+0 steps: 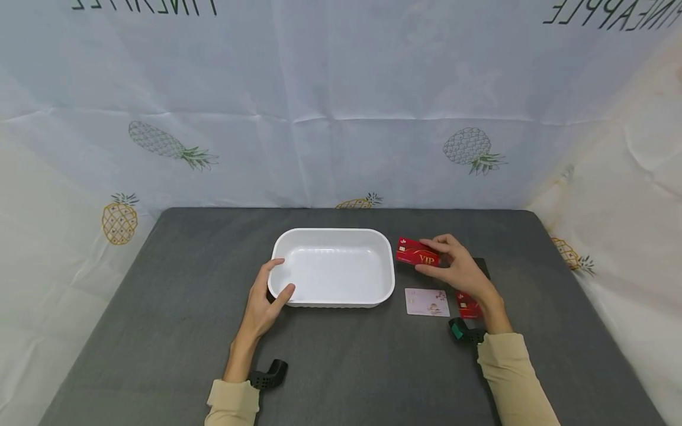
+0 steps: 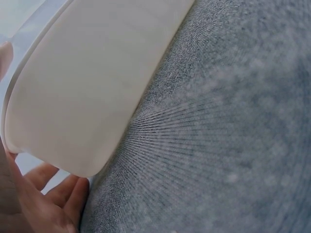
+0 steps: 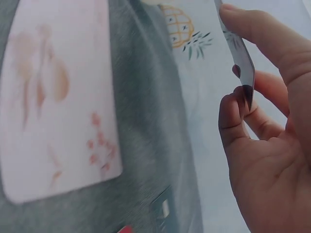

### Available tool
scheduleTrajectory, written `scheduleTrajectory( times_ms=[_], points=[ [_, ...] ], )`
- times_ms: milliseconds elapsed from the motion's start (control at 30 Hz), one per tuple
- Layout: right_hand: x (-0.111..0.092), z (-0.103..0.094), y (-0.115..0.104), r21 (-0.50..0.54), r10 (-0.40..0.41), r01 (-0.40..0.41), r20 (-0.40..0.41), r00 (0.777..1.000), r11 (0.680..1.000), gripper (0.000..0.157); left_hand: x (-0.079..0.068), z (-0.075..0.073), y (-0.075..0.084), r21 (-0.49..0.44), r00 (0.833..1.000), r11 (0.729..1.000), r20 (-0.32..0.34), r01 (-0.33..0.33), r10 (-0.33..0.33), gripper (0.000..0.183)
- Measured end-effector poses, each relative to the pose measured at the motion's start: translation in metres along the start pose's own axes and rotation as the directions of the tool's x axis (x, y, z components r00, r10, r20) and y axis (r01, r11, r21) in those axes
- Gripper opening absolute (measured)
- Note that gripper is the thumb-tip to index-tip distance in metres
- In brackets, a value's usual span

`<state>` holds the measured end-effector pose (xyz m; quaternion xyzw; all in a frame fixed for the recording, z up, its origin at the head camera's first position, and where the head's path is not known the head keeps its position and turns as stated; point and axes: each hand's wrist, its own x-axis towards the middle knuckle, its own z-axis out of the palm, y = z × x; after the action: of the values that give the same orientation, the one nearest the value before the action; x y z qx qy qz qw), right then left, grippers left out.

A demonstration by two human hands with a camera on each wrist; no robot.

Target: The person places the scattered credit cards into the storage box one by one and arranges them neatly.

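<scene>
A white rectangular plastic tray point(image 1: 331, 269) sits near the middle of the grey table. My left hand point(image 1: 263, 305) grips its left end, thumb and index finger over the rim and the other fingers against the outer wall point(image 2: 77, 87). Just right of the tray, my right hand point(image 1: 455, 266) pinches a red VIP card point(image 1: 417, 252) by its right side. Seen in the right wrist view, that card point(image 3: 243, 68) is nearly edge-on between thumb and fingers. A pink card with flower prints point(image 1: 427, 302) lies below the right hand.
Another red card point(image 1: 469, 305) lies partly under the right wrist. A dark card point(image 1: 482, 267) shows behind the right hand. The grey table point(image 1: 362, 367) ends at the back against a pineapple-print cloth point(image 1: 330, 160).
</scene>
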<state>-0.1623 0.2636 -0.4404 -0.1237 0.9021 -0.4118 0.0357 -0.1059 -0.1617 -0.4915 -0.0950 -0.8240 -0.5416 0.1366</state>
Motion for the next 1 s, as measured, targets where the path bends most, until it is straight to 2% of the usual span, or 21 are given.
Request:
scheduleTrajectory(
  times_ms=[333, 633, 1000],
  points=[
    [0.005, 0.001, -0.028, -0.025, -0.088, 0.087, -0.022, 0.996, 0.996, 0.064, 0.001, -0.002, -0.001, 0.018, 0.998, 1.000, 0.064, 0.004, -0.005, 0.082],
    [0.013, 0.009, -0.046, -0.034, -0.148, 0.147, -0.023, 0.989, 0.989, 0.063, 0.001, -0.003, 0.001, 0.035, 0.996, 0.998, 0.064, 0.058, -0.060, 0.083],
    [0.025, 0.024, -0.072, 0.003, -0.194, 0.194, 0.010, 0.981, 0.981, 0.063, 0.002, -0.003, 0.000, 0.040, 0.995, 0.997, 0.069, 0.071, -0.074, 0.084]
  ],
)
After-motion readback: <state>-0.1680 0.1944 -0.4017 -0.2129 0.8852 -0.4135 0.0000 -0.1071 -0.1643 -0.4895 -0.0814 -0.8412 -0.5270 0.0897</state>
